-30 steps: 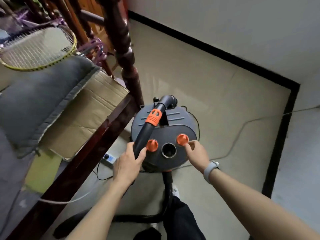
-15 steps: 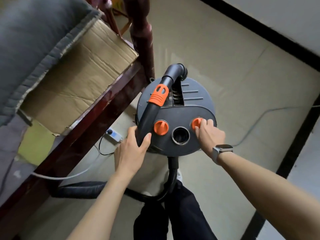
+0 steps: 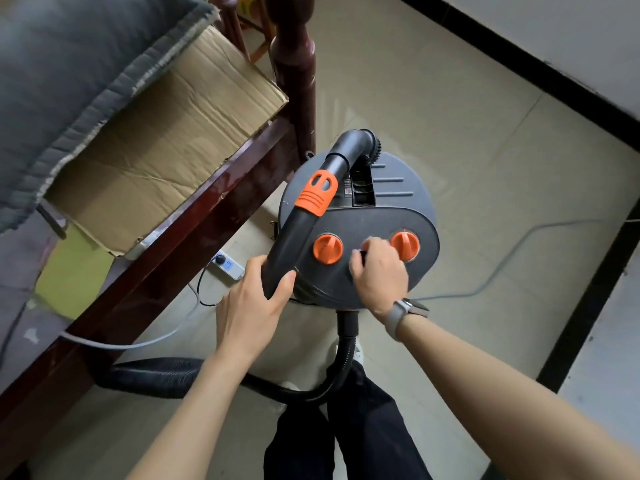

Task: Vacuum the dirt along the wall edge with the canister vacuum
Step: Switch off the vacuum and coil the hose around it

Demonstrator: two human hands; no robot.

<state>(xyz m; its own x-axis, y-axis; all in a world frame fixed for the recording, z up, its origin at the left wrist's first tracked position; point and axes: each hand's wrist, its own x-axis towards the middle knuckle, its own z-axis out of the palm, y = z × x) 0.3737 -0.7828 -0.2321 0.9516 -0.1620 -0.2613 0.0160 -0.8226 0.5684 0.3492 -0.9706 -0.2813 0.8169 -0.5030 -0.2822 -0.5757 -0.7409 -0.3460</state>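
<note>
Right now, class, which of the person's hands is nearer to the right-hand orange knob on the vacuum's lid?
Right. The right hand has its fingertips just beside the right orange knob, over the lid's middle. The left hand grips the black wand at the lid's far left edge.

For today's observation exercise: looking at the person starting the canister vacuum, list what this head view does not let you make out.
- The round opening between the orange knobs: covered by the right hand.
- What the right hand's fingers do on the vacuum lid: blurred.
- The hose end and nozzle: run under the wooden frame.
- Dirt along the wall edge: too small to see.
- Power strip switch state: too small.
</note>
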